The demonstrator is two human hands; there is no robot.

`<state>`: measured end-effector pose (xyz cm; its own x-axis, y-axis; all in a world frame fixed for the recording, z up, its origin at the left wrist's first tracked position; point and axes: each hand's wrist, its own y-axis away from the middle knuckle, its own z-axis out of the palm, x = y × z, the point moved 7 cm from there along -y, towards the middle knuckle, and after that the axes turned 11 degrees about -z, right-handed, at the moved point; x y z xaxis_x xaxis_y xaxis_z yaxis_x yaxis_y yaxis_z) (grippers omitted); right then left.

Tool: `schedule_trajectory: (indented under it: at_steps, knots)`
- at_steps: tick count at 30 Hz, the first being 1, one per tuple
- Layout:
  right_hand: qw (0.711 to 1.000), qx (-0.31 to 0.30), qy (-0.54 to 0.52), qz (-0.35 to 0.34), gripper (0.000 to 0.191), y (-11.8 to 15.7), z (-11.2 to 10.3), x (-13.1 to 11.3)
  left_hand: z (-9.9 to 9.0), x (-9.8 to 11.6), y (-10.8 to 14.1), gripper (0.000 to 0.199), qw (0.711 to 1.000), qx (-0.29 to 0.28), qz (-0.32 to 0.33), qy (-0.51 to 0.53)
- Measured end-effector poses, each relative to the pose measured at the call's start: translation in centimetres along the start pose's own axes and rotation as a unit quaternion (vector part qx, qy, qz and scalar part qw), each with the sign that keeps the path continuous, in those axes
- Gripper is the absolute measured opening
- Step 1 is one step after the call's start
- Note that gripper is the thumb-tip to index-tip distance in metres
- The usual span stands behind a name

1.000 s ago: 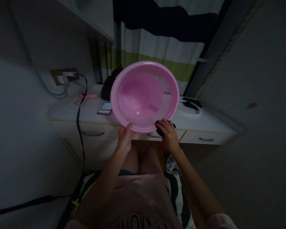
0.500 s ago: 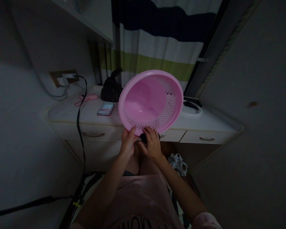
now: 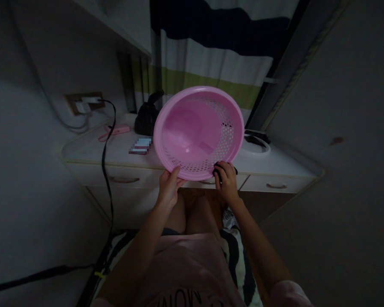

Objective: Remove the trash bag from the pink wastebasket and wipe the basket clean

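Observation:
A round pink plastic basket [image 3: 195, 128] with a perforated wall is held up in front of me, tilted so its inside faces the camera. My left hand [image 3: 168, 186] grips the lower left of its rim. My right hand [image 3: 225, 181] is at the lower right of the rim, fingers closed around a small black object [image 3: 218, 167] pressed against the basket. What the black object is cannot be made out.
A white desk [image 3: 275, 164] with drawers stands behind the basket. On it lie a black bag [image 3: 145, 117], a pink item [image 3: 115, 131], a small card-like thing [image 3: 140, 146] and a white round dish [image 3: 257, 147]. A black cable [image 3: 106, 145] hangs from a wall socket [image 3: 83, 103]. A striped curtain [image 3: 211, 64] hangs behind.
My right hand slid back rightward along the basket's lower rim with the black object. The basket tilted back toward me and rose slightly. My left hand kept its grip.

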<state>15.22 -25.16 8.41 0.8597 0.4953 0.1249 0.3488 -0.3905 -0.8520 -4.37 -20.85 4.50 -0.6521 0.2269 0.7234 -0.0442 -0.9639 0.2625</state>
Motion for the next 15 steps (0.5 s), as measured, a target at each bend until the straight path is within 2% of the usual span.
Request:
schedule_trajectory:
  at_steps: [2,6,10,12,15]
  knots:
    - [1.000,0.013,-0.015,0.012,0.023,-0.1,0.7,-1.0,0.1,-0.3,0.0,0.014,1.000,0.003,-0.004,0.005]
    - [0.998,0.031,-0.054,0.018,0.023,-0.2,3.1,-5.3,0.4,-0.8,0.0,0.018,1.000,0.002,-0.004,0.021]
    - [0.998,0.056,-0.042,0.001,0.028,-0.5,4.1,-8.6,0.2,-1.0,0.0,0.016,1.000,-0.001,0.001,0.031]
    - [0.998,0.040,-0.027,-0.028,0.031,-0.7,4.2,-9.0,0.2,-0.9,0.0,0.015,1.000,-0.008,-0.003,0.029]
    - [0.997,0.007,-0.007,-0.077,0.034,-0.5,3.5,-7.7,0.2,-0.5,0.0,0.014,1.000,-0.013,-0.004,0.021]
